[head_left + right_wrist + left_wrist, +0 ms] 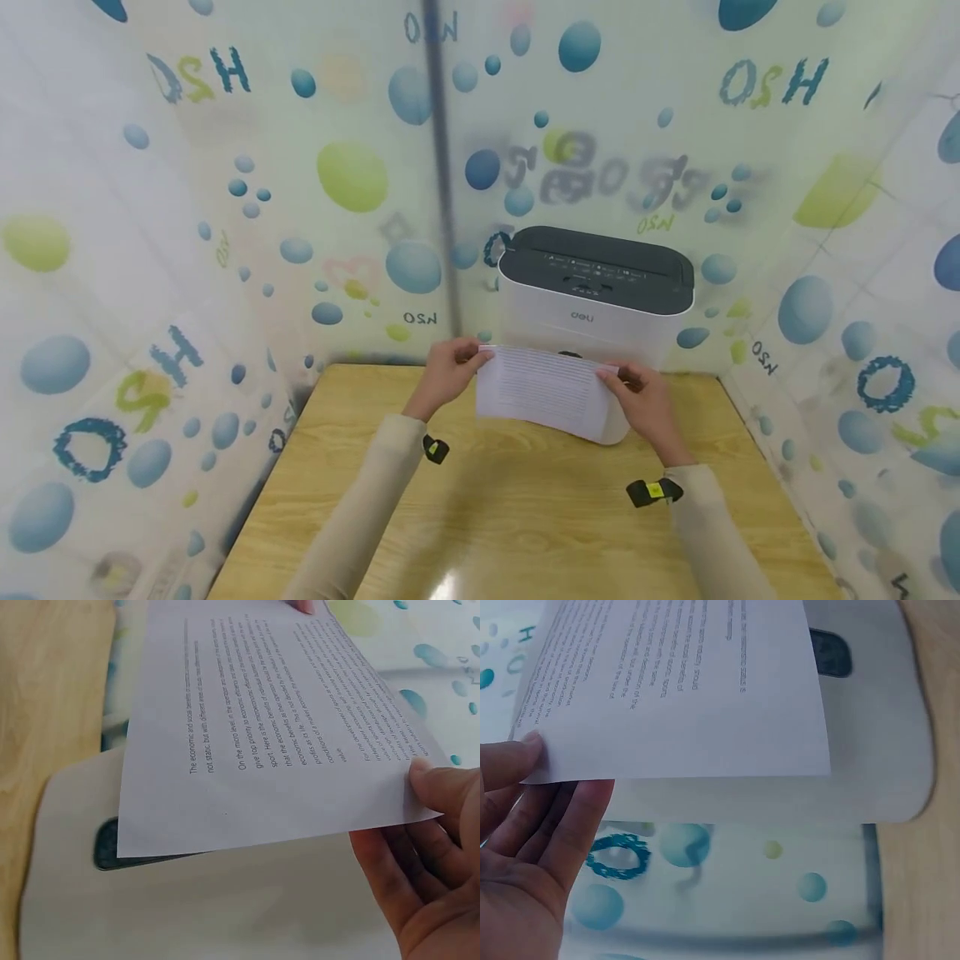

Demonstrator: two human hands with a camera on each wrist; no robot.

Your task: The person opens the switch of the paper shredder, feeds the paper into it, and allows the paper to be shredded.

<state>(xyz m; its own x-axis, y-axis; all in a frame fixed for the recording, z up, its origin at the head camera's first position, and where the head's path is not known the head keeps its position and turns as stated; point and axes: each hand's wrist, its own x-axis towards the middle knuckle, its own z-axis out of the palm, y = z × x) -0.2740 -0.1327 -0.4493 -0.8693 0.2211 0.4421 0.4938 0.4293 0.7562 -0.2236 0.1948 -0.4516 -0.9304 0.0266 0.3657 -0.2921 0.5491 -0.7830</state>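
Observation:
Both hands hold one sheet of printed paper [543, 387] by its two far corners. My left hand [447, 375] pinches the left corner between thumb and fingers. At the right corner, the thumb of my right hand [647, 407] lies on top with fingers beneath. Lines of black text show on the sheet in the right wrist view, where its near edge bends down a little. Behind and partly under the paper stands a white paper shredder [637, 329] with a dark top [600, 271]. The sheet covers much of its front, including part of a dark window [112, 851].
The shredder stands at the back of a wooden table [525, 517], near a patterned curtain [352, 250]. Similar curtain walls rise at left and right. Black bands [655, 492] with yellow labels sit around both wrists.

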